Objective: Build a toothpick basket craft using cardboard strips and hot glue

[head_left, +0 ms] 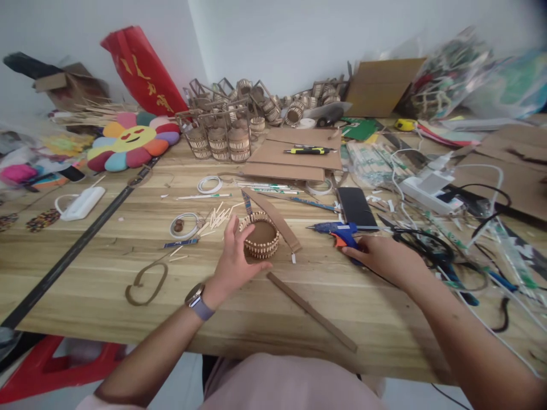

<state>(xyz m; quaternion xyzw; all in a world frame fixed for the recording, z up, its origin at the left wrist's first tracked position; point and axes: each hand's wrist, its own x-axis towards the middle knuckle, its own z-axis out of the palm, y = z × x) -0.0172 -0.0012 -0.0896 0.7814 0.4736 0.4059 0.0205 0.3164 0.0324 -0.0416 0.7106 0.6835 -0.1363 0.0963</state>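
A small round basket (261,250), its wall made of short upright wooden sticks around a brown base, stands on the wooden table. My left hand (237,250) is at its left side, thumb and fingers spread apart; the fingertips overlap the rim, and I cannot tell whether they press on it. To the right, my right hand (380,256) is wrapped round the handle of a blue glue gun (342,229) with an orange trigger, its nozzle pointing left. A cardboard strip (277,222) leans close behind the basket. Another brown strip (311,312) lies in front.
Loose sticks (219,219) and a white coil (184,226) lie left of the basket. Behind are cardboard sheets (273,151) with a yellow cutter (308,151), and several finished baskets (217,142). A phone (355,206), a power strip (429,191) and tangled cables (427,242) crowd the right.
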